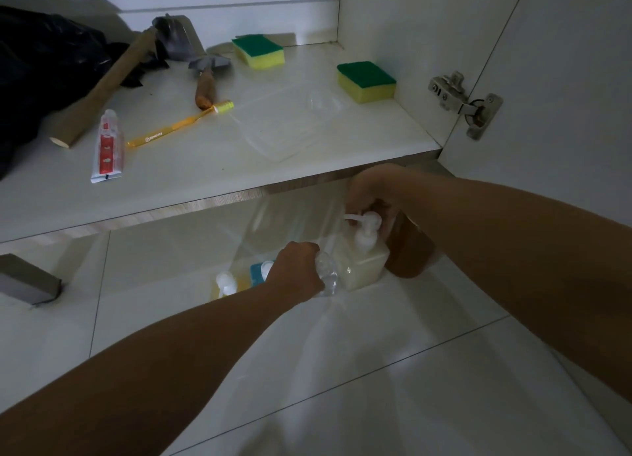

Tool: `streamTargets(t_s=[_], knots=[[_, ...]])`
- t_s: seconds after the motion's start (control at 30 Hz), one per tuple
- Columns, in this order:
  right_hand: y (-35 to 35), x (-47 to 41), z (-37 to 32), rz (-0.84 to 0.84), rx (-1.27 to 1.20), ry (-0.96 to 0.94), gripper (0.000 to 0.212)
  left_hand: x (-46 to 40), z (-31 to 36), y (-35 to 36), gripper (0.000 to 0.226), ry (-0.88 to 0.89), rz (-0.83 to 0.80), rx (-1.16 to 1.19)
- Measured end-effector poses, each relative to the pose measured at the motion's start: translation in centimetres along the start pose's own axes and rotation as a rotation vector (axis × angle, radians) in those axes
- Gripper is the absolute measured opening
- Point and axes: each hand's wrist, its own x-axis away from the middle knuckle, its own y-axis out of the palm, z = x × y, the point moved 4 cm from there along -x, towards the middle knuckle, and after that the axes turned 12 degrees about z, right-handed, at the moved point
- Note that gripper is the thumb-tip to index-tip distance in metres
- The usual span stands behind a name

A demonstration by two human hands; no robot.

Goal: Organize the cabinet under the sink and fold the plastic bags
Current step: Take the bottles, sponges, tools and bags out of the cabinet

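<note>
On the tiled floor in front of the cabinet lies a clear plastic bag (294, 216). My left hand (297, 271) is closed around a clear crumpled plastic bottle (327, 275). My right hand (372, 190) grips the pump head of a square cream soap dispenser (364, 266), which stands upright on the floor. A brown bottle (410, 250) stands just right of the dispenser, partly behind my right wrist. Two small bottles with white caps, one yellow (224, 284) and one blue (260, 271), lie left of my left hand, seen through the plastic.
The cabinet shelf (212, 168) holds two green-and-yellow sponges (259, 51) (366, 81), a clear plastic tray (284, 124), an orange toothbrush (178, 125), a toothpaste tube (107, 148), two wooden-handled tools (102, 86) (205, 76) and a black bag (41, 72). The door hinge (465, 103) is at right.
</note>
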Motion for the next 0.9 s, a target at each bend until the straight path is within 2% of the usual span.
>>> streamTargets(t_s=[0.1, 0.23, 0.5, 0.73, 0.83, 0.9], knots=[[-0.6, 0.7, 0.3, 0.011, 0.040, -0.056, 0.012, 0.0, 0.2, -0.1, 0.034, -0.001, 0.025, -0.024], [-1.1, 2.0, 0.9, 0.053, 0.023, -0.155, 0.025, 0.1, 0.6, -0.2, 0.035, 0.007, 0.043, -0.075], [-0.8, 4.3, 1.5, 0.161, 0.075, -0.300, 0.026, 0.0, 0.9, -0.1, 0.043, -0.020, 0.041, -0.093], [-1.9, 5.2, 1.0, 0.169, 0.147, -0.332, 0.032, -0.4, 1.7, -2.4, 0.071, -0.026, -0.053, -0.065], [-5.1, 6.1, 0.2, 0.309, 0.205, -0.358, 0.021, -1.6, 3.1, -5.8, 0.067, 0.014, -0.089, -0.067], [-7.4, 6.5, -0.5, 0.401, 0.097, -0.359, 0.017, -2.6, 4.2, -9.2, 0.056, 0.028, -0.084, -0.039]])
